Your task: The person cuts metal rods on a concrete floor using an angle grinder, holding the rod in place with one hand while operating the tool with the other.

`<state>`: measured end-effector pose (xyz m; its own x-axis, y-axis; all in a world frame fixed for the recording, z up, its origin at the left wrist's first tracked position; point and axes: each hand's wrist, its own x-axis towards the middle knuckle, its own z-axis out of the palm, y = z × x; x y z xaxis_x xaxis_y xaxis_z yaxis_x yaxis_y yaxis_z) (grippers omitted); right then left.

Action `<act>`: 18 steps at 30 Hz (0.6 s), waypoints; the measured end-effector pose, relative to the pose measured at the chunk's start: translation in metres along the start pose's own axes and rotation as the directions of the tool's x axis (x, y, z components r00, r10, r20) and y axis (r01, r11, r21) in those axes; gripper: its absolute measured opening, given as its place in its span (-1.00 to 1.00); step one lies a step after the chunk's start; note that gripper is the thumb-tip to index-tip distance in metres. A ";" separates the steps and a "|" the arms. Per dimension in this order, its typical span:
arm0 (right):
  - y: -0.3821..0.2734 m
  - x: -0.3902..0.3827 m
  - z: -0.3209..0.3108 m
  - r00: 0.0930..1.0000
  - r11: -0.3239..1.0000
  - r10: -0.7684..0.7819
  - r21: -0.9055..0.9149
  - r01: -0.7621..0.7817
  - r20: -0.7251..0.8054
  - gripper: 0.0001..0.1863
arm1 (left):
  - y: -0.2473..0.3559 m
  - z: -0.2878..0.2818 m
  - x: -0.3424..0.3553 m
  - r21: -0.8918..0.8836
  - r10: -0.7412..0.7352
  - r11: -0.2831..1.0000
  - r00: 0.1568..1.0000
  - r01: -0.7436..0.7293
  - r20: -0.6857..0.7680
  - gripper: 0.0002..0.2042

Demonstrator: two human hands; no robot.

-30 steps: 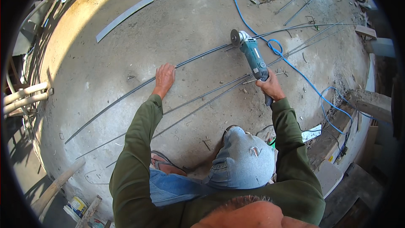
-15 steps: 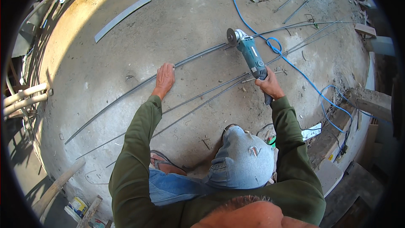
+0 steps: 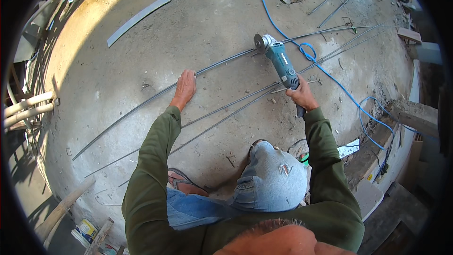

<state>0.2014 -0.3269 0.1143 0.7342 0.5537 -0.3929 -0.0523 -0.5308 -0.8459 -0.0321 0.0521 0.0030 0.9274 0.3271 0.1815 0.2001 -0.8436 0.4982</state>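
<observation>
My left hand (image 3: 185, 87) is closed on two long thin steel rods (image 3: 132, 109) lying side by side on the concrete floor (image 3: 222, 23). In my right hand (image 3: 302, 93) is a teal angle grinder (image 3: 285, 68), gripped by its rear handle. The grinder's disc (image 3: 259, 43) is over or at the same rods, right of my left hand; I cannot tell if it touches them. More thin rods (image 3: 240, 113) lie nearer me, crossing under the grinder. My knee (image 3: 266, 174) is bent below my right hand, and my sandalled foot (image 3: 184, 182) shows beside it.
A blue hose or cable (image 3: 337, 85) loops along the right. A flat grey strip (image 3: 139, 21) lies at upper left. Bamboo poles (image 3: 28, 108) edge the left, a bucket (image 3: 84, 231) is at lower left, and a concrete beam (image 3: 415, 115) and board (image 3: 409, 35) are at right.
The grinder's head has shifted slightly left since a second ago. My left hand stays on the rods, with only a slight shift of the fingers.
</observation>
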 end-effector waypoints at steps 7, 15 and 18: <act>-0.002 0.001 0.000 0.999 0.996 -0.030 -0.086 0.028 -0.017 -0.30 | -0.002 -0.001 0.000 -0.017 0.002 1.000 1.000 -0.002 -0.003 -0.89; -0.005 0.001 0.002 0.999 0.997 -0.040 -0.063 0.039 -0.008 -0.31 | -0.003 -0.001 0.001 -0.016 -0.011 1.000 1.000 0.011 0.006 -0.89; -0.005 0.000 0.000 1.000 0.997 -0.007 -0.083 0.006 -0.013 -0.30 | 0.000 -0.004 0.003 -0.025 -0.004 1.000 1.000 0.004 0.006 -0.90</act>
<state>0.2017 -0.3249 0.1185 0.7436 0.5488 -0.3819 0.0084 -0.5788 -0.8154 -0.0309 0.0550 0.0069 0.9284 0.3278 0.1748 0.1955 -0.8313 0.5202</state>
